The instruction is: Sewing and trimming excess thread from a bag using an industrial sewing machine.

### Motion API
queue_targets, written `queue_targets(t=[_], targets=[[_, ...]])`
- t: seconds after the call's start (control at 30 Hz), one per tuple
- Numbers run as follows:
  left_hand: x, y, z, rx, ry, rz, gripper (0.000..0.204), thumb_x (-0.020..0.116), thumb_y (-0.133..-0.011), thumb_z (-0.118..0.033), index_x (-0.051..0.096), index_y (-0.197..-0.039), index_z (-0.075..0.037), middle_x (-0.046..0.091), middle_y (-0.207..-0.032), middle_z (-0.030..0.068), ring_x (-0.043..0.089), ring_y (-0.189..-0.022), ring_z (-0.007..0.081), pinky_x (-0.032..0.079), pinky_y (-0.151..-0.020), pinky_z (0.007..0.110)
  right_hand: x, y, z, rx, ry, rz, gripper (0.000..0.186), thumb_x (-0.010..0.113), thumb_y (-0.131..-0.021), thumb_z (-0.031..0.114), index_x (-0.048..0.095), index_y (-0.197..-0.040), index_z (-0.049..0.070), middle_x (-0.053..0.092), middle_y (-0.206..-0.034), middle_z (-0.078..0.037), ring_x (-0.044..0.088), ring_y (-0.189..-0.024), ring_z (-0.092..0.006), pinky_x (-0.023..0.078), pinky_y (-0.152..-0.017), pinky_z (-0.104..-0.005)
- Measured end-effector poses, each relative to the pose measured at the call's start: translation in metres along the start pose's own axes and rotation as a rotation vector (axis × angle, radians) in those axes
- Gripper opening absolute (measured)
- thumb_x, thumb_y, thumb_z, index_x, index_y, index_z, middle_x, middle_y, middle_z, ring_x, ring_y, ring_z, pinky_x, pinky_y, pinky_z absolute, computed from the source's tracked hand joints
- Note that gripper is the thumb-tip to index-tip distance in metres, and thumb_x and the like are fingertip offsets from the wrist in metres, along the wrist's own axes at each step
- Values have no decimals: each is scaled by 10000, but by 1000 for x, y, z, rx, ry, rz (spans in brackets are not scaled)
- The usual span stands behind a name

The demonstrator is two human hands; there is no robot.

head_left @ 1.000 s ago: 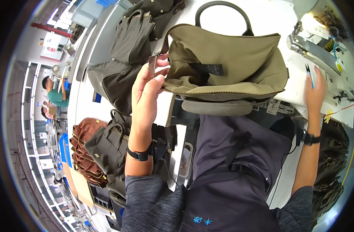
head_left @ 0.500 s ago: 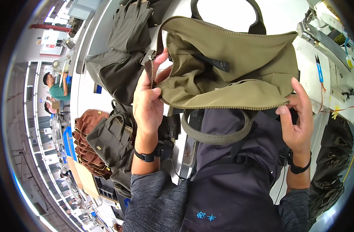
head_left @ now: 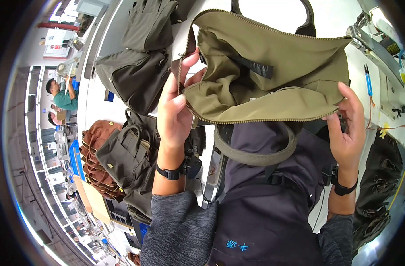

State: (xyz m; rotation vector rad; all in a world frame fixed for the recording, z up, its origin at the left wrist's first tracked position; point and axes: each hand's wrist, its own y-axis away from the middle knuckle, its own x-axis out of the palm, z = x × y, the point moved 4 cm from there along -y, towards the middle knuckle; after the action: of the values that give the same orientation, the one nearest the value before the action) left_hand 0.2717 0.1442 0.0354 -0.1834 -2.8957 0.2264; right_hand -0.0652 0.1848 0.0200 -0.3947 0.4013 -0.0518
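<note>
An olive-green handbag is spread wide at its zipped mouth, its lining and a small dark label showing inside. My left hand grips the bag's left end, thumb on the near zip edge and fingers around the end of the opening. At the right end of the near edge, my right hand pinches the bag between thumb and fingers. One rounded handle hangs towards me in front of my dark apron. The other handle stands beyond the far edge.
Dark green bags lie on the white table to the left. Nearer, a stack of brown bags sits beside another dark bag. On the right are blue-handled thread snips, a sewing machine and hanging dark bags. A person sits far left.
Both hands and the bag have shifted slightly to the right in the picture. The bag's mouth stays spread, and both hands keep their hold.
</note>
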Motion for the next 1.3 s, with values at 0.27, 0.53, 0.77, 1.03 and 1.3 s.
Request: queue_targets(t=[0.27, 0.53, 0.77, 1.03, 1.3], targets=[[-1, 7, 3, 285, -474, 12, 482, 607, -971, -19, 536, -1443, 49, 483, -1539, 188, 516, -1392, 281, 411, -1161, 409, 1, -2, -6, 80, -100, -96, 408, 671, -955, -38, 543, -1341, -13, 679, -1016, -85, 663, -885, -132, 517, -837, -256], [-8, 18, 0, 327, -618, -192, 261, 671, -907, 102, 700, -1157, 35, 670, -1248, 113, 666, -1134, 178, 540, -981, 307, 4, -3, -5, 86, -114, -98, 412, 662, -968, -30, 524, -1356, -13, 677, -1013, -91, 664, -898, -136, 516, -839, -256], [-10, 15, 5, 236, -432, -133, 169, 651, -978, 27, 658, -1147, 27, 667, -1194, 76, 654, -1053, 127, 530, -928, 265, 2, -3, -7, 85, -104, -101, 387, 639, -986, -18, 523, -1355, -17, 674, -1008, -87, 663, -897, -135, 517, -834, -255], [-10, 16, 13, -19, 13, -180, 150, 641, -1036, -109, 639, -1139, 0, 672, -1153, 52, 649, -974, 100, 550, -843, 258, 3, -11, -12, 103, -122, -120, 318, 622, -1008, -1, 535, -1313, -22, 680, -963, -79, 673, -864, -124, 524, -776, -243], [20, -29, 11, 170, -4, -186, 169, 622, -1043, -111, 670, -1127, 27, 718, -1112, 123, 709, -1055, 208, 630, -863, 359, -13, -57, -28, 146, -169, -201, 209, 625, -1037, 101, 566, -1210, 0, 686, -852, -60, 610, -746, -105, 492, -732, -250]])
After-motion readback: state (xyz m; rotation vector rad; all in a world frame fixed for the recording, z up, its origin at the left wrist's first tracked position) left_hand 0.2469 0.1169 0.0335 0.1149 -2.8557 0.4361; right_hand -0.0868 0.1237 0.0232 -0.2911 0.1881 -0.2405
